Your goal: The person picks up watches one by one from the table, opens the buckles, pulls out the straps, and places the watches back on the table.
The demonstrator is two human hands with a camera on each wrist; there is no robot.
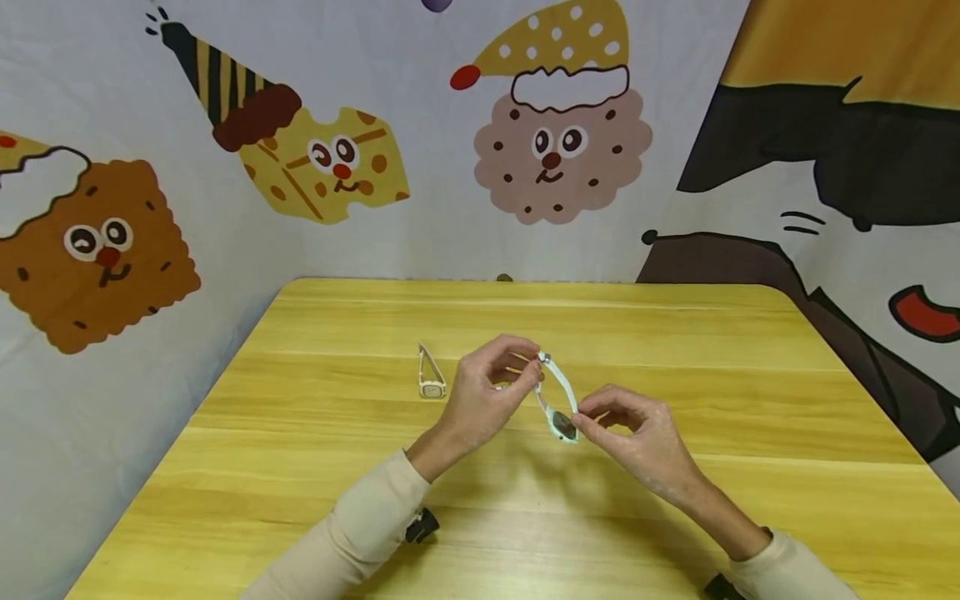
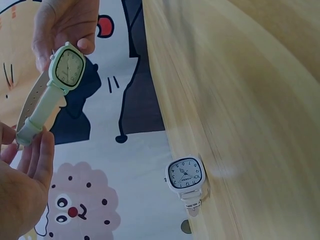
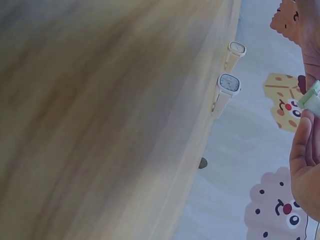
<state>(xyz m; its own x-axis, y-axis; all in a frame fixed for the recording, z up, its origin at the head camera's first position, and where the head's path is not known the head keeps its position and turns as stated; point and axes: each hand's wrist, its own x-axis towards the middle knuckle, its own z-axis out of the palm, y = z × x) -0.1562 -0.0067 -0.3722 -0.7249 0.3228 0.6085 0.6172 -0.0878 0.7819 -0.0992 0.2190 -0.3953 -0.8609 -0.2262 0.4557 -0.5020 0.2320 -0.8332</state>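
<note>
A pale green wristwatch (image 1: 562, 423), its strap closed in a loop, is held above the table between both hands. My left hand (image 1: 483, 392) pinches the buckle end of the strap. My right hand (image 1: 637, 433) grips the edge of the case between thumb and fingers. In the left wrist view the square dial (image 2: 69, 68) is seen from the front. A white wristwatch (image 2: 186, 174) stands on the table, mostly hidden behind my left hand in the head view. Left of that hand, a beige wristwatch (image 1: 432, 389) rests on the table.
The wooden table (image 1: 300, 475) has its far edge against a cloth backdrop (image 1: 442, 242) with printed cartoon figures. In the right wrist view the white and beige watches (image 3: 237, 48) stand near each other. A black strap piece (image 1: 422, 526) shows at the left sleeve.
</note>
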